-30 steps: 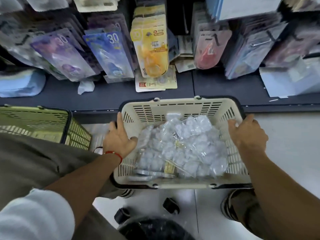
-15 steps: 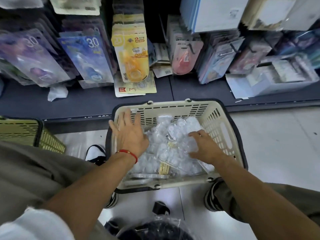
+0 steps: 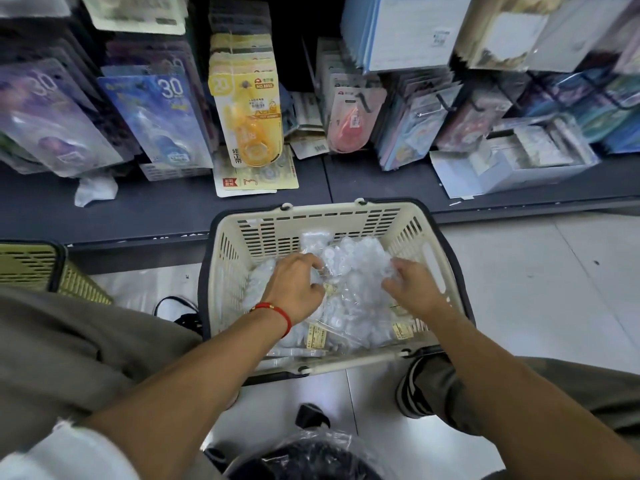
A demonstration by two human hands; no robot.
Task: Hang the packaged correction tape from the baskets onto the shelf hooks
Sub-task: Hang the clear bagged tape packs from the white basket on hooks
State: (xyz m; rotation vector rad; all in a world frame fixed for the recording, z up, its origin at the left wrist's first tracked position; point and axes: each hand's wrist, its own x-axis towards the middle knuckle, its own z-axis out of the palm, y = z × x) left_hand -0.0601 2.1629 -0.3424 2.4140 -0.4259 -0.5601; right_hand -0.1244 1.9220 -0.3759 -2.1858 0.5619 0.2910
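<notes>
A cream plastic basket (image 3: 427,237) stands on the floor in front of the shelf. It holds a clear plastic bag of white correction tapes (image 3: 353,268) and some flat packets with small labels. My left hand (image 3: 294,285), with a red string at the wrist, is inside the basket, its fingers curled into the bag's plastic. My right hand (image 3: 412,289) is beside it, fingers curled on the bag's right side. Packaged correction tapes hang on shelf hooks above: yellow packs (image 3: 247,109), blue packs (image 3: 162,123), pink packs (image 3: 353,116).
A green basket (image 3: 38,268) stands at the left by my knee. More packs lie on the dark shelf base (image 3: 166,209), and an open white box (image 3: 512,164) sits at the right. A black bag (image 3: 304,459) lies on the floor near my feet.
Both hands left the basket's side rims and went inside onto the bag. The view has shifted to the right and the fingers have closed on the plastic.
</notes>
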